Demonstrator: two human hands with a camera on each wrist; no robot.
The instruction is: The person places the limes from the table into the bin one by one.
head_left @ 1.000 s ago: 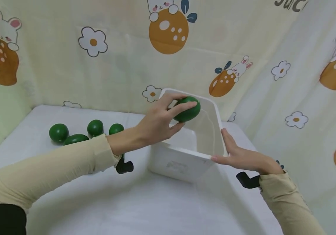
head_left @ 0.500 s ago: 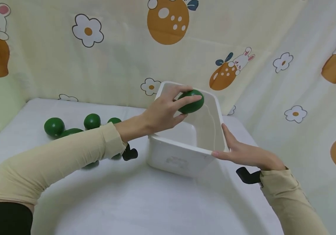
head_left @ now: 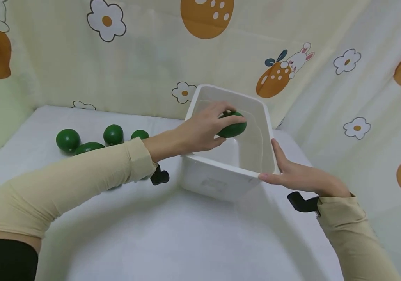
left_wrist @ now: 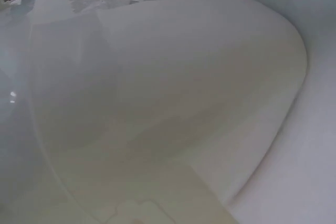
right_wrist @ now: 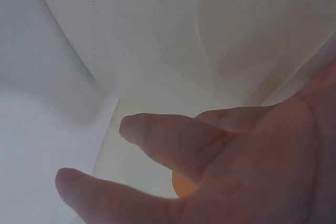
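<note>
In the head view my left hand (head_left: 205, 127) reaches over the near-left rim of a deep white plastic bin (head_left: 221, 168). Its thumb and fingers grip a smooth, dark green, egg-shaped fruit (head_left: 233, 127), held inside the bin's opening. My right hand (head_left: 297, 175) rests against the bin's right corner, thumb at the front rim and straight fingers along the side. The right wrist view shows that hand's fingers (right_wrist: 168, 135) extended and spread by the bin wall (right_wrist: 157, 24). Only the bin's outer wall (left_wrist: 147, 87) fills the left wrist view; the left hand is out of sight there.
Several more green fruits (head_left: 68, 140) lie on the white-covered table (head_left: 172, 234) at the left, partly hidden behind the left sleeve (head_left: 91, 175). A printed curtain (head_left: 144, 66) hangs behind the table and along the right side.
My left hand has carried the green fruit slightly rightward and lower into the bin's opening. The right hand keeps its place at the bin's corner. The head view has tilted down somewhat.
</note>
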